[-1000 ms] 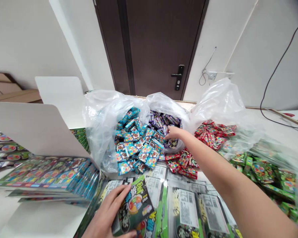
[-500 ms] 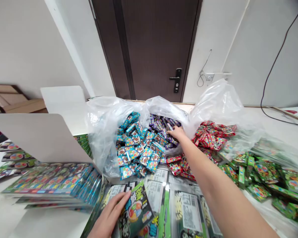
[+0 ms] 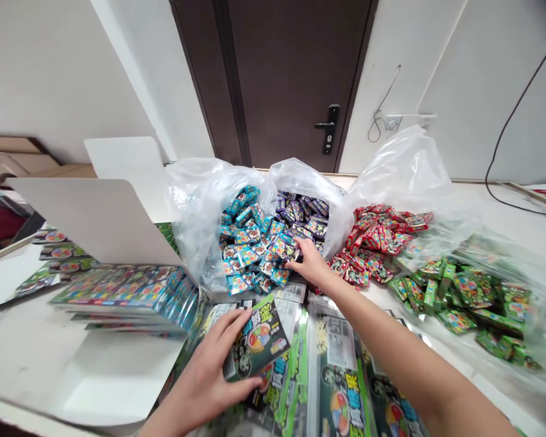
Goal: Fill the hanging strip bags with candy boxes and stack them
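Observation:
My left hand (image 3: pixel 209 367) holds a dark printed packet (image 3: pixel 261 337) by its left side, fingers at the upper edge and thumb along the lower one. Under it lie more dark and green printed packets (image 3: pixel 343 388) in clear plastic. At the front of the blue pile, my right hand (image 3: pixel 312 262) closes finger and thumb around a small printed box (image 3: pixel 284 247); its colour is hard to make out among its neighbours. Small blue boxes (image 3: pixel 250 258) spill from a clear bag (image 3: pixel 195 212). Just behind the right hand are purple boxes (image 3: pixel 307 212) in another bag.
Right of my hand lie red boxes (image 3: pixel 382 233), then green boxes (image 3: pixel 477 294) by clear plastic. An open white-flapped display box (image 3: pixel 95 218) stands at left, with filled blue-edged packs (image 3: pixel 127 291) before it. A dark door (image 3: pixel 291 79) is behind the table.
My right hand has drawn back from the purple boxes toward the front of the blue pile. My left thumb now shows, spread below the packet. The camera view has shifted slightly.

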The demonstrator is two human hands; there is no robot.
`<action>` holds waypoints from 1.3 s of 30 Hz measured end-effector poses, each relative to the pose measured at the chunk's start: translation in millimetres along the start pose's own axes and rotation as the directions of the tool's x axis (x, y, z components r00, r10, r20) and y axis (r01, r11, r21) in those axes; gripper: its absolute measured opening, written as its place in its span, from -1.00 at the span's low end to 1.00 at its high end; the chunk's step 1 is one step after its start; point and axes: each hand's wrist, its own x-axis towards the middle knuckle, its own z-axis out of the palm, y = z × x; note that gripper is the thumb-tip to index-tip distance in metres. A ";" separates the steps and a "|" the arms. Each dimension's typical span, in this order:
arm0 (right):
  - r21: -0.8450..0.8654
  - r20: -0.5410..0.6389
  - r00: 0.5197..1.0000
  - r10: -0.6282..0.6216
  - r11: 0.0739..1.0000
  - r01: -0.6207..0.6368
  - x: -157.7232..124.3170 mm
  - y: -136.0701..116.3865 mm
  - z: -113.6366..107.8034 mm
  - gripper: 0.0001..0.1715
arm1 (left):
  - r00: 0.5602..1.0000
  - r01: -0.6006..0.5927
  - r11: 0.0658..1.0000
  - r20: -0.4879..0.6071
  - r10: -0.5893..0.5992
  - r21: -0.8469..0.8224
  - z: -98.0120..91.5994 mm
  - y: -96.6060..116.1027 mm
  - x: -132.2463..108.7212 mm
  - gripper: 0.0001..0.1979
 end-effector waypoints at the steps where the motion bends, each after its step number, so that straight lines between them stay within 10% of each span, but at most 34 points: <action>1: 0.041 -0.018 1.000 0.015 0.999 -0.014 -6.4 -5.0 -0.5 -0.35 | 1.000 -0.001 1.000 0.006 0.001 0.001 -1.6 2.7 -0.9 -0.15; 14: 0.571 0.051 0.894 0.445 0.722 -0.392 -133.4 -33.1 -83.8 -0.59 | 0.996 -0.070 0.998 0.049 0.070 -0.001 2.7 20.7 -2.0 -0.15; 22: 0.518 0.014 0.803 0.596 0.683 -0.516 -224.0 -8.3 -85.5 -0.58 | 0.977 -0.147 0.989 0.157 0.142 0.022 23.7 44.7 8.6 -0.15; 25: 0.153 0.039 0.873 0.487 0.860 -0.487 -247.9 -6.4 -92.2 -0.52 | 0.971 -0.148 0.989 0.193 0.142 0.017 25.6 51.5 8.2 -0.16; 29: -0.339 0.268 0.951 0.158 0.939 -0.060 -246.0 -9.5 -109.1 -0.17 | 0.963 -0.151 0.988 0.229 0.145 0.008 27.1 54.1 4.7 -0.16; 35: -0.337 0.539 0.842 -0.025 0.910 0.242 -215.2 -10.6 -106.2 -0.02 | 0.932 -0.196 0.979 0.301 0.201 -0.049 29.6 55.0 2.3 -0.16; 39: -0.285 0.333 0.933 -0.134 0.929 0.235 -216.5 -27.0 -110.6 -0.21 | 0.948 -0.179 0.983 0.262 0.180 -0.027 26.9 55.0 -2.0 -0.12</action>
